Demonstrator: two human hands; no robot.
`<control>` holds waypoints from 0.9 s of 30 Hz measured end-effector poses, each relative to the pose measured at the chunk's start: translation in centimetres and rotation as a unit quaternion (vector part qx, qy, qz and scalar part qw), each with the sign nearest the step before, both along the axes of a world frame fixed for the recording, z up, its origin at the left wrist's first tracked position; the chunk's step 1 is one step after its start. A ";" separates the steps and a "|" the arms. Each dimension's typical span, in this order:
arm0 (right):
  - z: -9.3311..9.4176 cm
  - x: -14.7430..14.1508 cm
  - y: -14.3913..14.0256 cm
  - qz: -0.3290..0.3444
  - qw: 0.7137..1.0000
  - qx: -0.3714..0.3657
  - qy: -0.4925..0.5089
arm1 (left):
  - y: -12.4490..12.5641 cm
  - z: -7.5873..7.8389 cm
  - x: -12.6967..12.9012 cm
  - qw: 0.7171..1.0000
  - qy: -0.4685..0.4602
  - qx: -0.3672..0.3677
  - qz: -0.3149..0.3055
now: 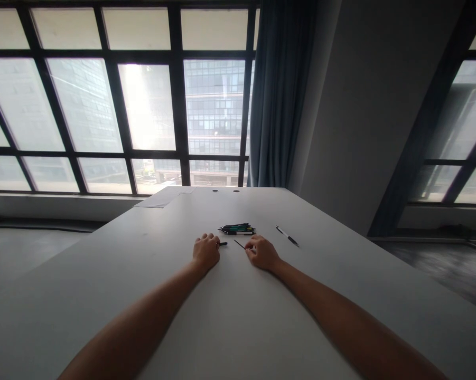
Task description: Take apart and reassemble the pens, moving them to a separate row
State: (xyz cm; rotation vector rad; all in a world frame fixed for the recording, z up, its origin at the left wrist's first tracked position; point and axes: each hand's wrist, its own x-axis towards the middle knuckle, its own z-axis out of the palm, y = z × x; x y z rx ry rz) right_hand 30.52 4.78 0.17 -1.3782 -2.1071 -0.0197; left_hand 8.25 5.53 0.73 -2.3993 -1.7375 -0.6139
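My left hand (pixel 206 251) rests on the white table, its fingers closed around a short dark piece that looks like a pen barrel (pixel 223 244). Most of that piece is hidden under the fingers. A thin dark stick, like a pen refill (pixel 239 244), is pinched between the fingertips of my right hand (pixel 262 253) and points left toward the barrel, with a small gap between the two. Just beyond both hands lies a pile of several pens (pixel 236 229), dark with green and white parts. One white-and-black pen (pixel 287 236) lies apart, right of my right hand.
The white table (pixel 230 322) stretches away toward the windows. Sheets of paper (pixel 158 198) lie at its far left edge, and two dark round cable holes (pixel 236 191) sit near the far edge. A blue-grey curtain (pixel 277 105) hangs behind.
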 end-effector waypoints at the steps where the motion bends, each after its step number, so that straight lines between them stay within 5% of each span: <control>1: 0.0 0.0 0.0 -0.001 1.000 -0.005 0.005 | 0.0 0.0 0.0 1.000 -0.001 0.003 -0.003; 10: -0.1 -0.4 0.3 -0.005 0.999 -0.043 0.000 | -0.4 0.2 0.2 0.998 -0.051 -0.019 -0.007; 17: 0.0 -0.6 -0.1 -0.080 0.997 0.023 0.000 | -0.8 0.4 0.4 0.999 -0.041 -0.009 0.012; 27: 0.1 -0.5 0.0 -0.065 0.997 0.049 0.011 | -0.7 0.4 0.4 0.999 -0.041 -0.019 0.002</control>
